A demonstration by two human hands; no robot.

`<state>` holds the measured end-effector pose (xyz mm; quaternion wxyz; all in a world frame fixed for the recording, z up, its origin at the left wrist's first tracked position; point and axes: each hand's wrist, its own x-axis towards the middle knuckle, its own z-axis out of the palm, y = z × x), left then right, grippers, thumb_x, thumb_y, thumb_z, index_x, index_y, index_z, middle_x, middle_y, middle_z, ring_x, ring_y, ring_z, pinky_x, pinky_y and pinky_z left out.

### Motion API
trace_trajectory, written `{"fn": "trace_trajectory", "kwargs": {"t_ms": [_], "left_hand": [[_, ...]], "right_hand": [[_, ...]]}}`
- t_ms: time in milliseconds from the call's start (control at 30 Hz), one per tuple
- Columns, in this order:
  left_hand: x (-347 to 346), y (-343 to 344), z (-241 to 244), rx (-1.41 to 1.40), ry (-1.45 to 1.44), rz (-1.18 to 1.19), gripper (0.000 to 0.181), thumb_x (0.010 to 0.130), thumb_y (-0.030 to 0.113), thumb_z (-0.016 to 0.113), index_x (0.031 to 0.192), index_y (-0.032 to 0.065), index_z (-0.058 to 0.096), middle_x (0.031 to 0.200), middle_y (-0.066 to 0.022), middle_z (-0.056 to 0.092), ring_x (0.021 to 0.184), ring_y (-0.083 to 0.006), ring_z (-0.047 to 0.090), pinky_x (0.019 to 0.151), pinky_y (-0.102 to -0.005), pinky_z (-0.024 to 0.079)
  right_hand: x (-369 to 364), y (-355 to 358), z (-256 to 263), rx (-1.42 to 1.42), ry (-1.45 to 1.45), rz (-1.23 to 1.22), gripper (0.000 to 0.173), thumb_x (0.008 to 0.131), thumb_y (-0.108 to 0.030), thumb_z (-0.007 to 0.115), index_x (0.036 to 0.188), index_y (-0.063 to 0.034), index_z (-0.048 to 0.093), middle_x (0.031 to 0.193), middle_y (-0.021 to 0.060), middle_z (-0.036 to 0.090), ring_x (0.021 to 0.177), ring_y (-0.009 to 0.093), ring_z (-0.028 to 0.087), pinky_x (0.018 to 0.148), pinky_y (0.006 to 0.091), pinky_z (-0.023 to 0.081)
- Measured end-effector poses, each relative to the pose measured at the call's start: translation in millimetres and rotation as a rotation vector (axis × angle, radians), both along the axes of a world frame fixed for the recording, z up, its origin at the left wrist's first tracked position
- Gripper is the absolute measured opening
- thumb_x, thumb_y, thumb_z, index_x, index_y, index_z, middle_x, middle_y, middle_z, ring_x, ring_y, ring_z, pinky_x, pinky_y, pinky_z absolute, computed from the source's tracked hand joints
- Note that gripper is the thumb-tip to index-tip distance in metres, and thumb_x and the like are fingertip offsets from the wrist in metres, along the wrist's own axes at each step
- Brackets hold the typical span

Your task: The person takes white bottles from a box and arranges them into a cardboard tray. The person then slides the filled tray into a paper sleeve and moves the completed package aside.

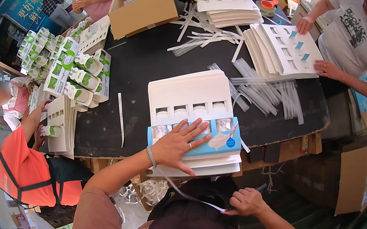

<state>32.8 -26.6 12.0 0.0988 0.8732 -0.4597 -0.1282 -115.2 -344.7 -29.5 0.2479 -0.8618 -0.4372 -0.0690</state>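
Note:
My left hand [182,146] lies flat with fingers spread, pressing on a blue-and-white printed cardboard sleeve [222,139] with cut-out windows. Under it is a stack of white die-cut card sheets [190,91] at the table's near edge. My right hand [246,202] is closed in front of my body, off the table. It grips the end of a narrow white strip [189,197], which runs back to the stack's near left corner. The dark tip of a slim object [261,187] sticks out above that fist; what it is cannot be made out.
On the black table [123,64] lie bundles of clear plastic strips [257,89], cut white strips [204,40] and an open carton [145,10]. Green-and-white yoghurt packs [83,76] are piled left. Co-workers handle card stacks [284,51] around the table. An open box [353,180] stands right.

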Motion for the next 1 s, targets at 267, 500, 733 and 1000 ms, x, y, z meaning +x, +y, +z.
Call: {"fn": "trace_trajectory", "kwargs": {"t_ms": [267, 500, 733, 1000], "left_hand": [[-1.7, 3.1, -1.5, 0.025, 0.0, 0.012, 0.108, 0.073, 0.071, 0.066, 0.158, 0.0176, 0.025, 0.164, -0.0178, 0.016, 0.152, -0.035, 0.011, 0.121, -0.0536, 0.012], [0.9, -3.3, 1.7, -0.027, 0.025, 0.006, 0.095, 0.079, 0.056, 0.066, 0.157, 0.0176, 0.028, 0.164, -0.0163, 0.016, 0.153, -0.0342, 0.011, 0.121, -0.0534, 0.013], [-3.4, 3.0, -5.2, -0.089, 0.007, 0.053, 0.094, 0.078, 0.052, 0.068, 0.156, 0.0179, 0.03, 0.164, -0.0145, 0.018, 0.152, -0.0337, 0.014, 0.121, -0.0535, 0.014], [-57.9, 55.4, -9.0, -0.261, -0.061, 0.548, 0.09, 0.07, 0.034, 0.083, 0.148, 0.0132, 0.044, 0.159, -0.0152, 0.03, 0.147, -0.0329, 0.027, 0.119, -0.0533, 0.021]], "right_hand": [[128.8, -30.2, -41.3, 0.13, 0.483, -1.09, 0.05, 0.087, -0.051, 0.068, 0.075, -0.0029, 0.06, 0.073, 0.0199, 0.063, 0.071, 0.042, 0.062, 0.062, 0.0488, 0.045], [202.3, 2.7, -94.5, 0.471, 0.153, -1.035, 0.05, 0.091, -0.038, 0.068, 0.125, -0.0026, 0.06, 0.116, 0.018, 0.066, 0.113, 0.042, 0.059, 0.1, 0.0447, 0.043], [101.4, 64.8, 32.6, 0.233, 0.054, -0.318, 0.044, 0.078, -0.029, 0.079, 0.117, -0.0124, 0.068, 0.131, 0.009, 0.061, 0.125, 0.029, 0.055, 0.111, 0.0518, 0.034], [91.8, 92.7, 4.3, 0.197, -0.065, -0.409, 0.024, 0.07, -0.025, 0.084, 0.088, -0.012, 0.075, 0.115, 0.0051, 0.068, 0.116, 0.028, 0.06, 0.108, 0.0545, 0.037]]}}
